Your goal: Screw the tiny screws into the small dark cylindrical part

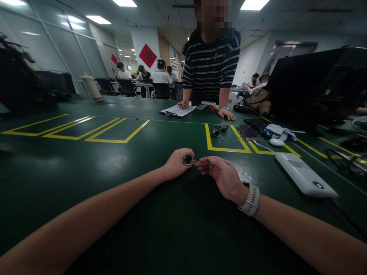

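Note:
My left hand (176,166) is closed around a short round part (187,159) with a metal rim and a dark inside, its open end turned toward my right hand. My right hand (222,173), with a watch on the wrist, pinches a thin metal rod (203,162) between thumb and fingers. The rod's far end reaches the mouth of the round part; whether it touches anything inside cannot be seen. Beyond my hands, dark metal cylindrical parts (216,132) lie with tiny bits inside a yellow-taped rectangle (229,150).
Across the green table (137,236), a person in a striped shirt (210,68) leans over a clipboard with paper (178,110). To the right lie a white power-bank-like device (304,173), a white rounded item (276,142) and gloves (278,131). A pale bottle (91,88) stands far left.

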Tool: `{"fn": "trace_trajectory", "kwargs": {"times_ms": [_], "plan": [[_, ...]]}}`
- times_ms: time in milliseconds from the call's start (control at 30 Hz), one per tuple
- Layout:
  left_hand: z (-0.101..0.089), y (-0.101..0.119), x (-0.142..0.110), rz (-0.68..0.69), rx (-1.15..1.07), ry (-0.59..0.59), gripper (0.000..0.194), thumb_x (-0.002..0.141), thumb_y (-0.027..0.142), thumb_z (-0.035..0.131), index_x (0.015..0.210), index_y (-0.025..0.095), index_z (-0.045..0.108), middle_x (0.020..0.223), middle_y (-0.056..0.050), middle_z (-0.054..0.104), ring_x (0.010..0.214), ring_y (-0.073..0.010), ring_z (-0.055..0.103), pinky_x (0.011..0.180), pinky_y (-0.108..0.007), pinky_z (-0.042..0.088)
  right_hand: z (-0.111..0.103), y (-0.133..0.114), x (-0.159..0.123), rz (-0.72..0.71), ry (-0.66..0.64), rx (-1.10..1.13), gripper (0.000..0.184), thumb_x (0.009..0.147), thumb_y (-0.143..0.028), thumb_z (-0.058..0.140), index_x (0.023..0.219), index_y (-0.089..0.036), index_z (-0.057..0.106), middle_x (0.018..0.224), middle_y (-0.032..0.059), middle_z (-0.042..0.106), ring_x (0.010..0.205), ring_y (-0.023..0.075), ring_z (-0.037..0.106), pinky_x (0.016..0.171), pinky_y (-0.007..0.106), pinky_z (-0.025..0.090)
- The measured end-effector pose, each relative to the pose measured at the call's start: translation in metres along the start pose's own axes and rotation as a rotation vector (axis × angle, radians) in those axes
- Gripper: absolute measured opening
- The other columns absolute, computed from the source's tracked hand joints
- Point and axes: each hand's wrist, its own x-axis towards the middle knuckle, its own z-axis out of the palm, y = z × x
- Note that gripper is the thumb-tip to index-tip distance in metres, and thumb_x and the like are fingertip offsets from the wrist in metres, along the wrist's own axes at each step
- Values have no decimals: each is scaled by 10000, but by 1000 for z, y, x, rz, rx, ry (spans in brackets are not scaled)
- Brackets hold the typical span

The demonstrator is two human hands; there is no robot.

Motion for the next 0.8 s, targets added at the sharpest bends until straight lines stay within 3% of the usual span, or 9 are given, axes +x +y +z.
{"fn": "trace_trajectory", "kwargs": {"times_ms": [233,333,567,667,800], "plan": [[1,-1,-1,15,43,27,96,710,120,547,648,163,487,632,35,478,597,-106,460,555,-226,350,4,2,-9,-268,14,-367,229,825,-278,509,780,-189,715,831,62,697,790,188,600,725,342,441],[1,-1,-2,29,55,17,100,714,108,543,647,162,491,632,33,476,602,-107,460,561,-230,347,4,2,-7,-227,1,-311,222,810,-269,516,769,-181,715,820,65,698,785,188,602,722,343,443],[0,2,-1,33,32,4,106,712,122,558,645,163,486,632,38,487,590,-99,473,551,-216,369,-3,2,2,35,10,57,197,749,-292,556,738,-149,692,800,81,706,730,176,608,695,325,436],[0,1,-1,31,28,-3,110,710,136,569,643,163,486,627,40,491,587,-97,479,548,-213,378,-3,3,1,28,0,59,197,762,-297,548,753,-160,689,822,75,706,741,174,606,694,324,436],[2,-2,-1,27,58,0,85,701,107,552,664,163,500,647,33,508,614,-108,496,568,-225,383,-1,4,-2,-84,14,-81,205,778,-302,539,747,-169,691,810,69,696,765,180,600,687,323,435]]}}
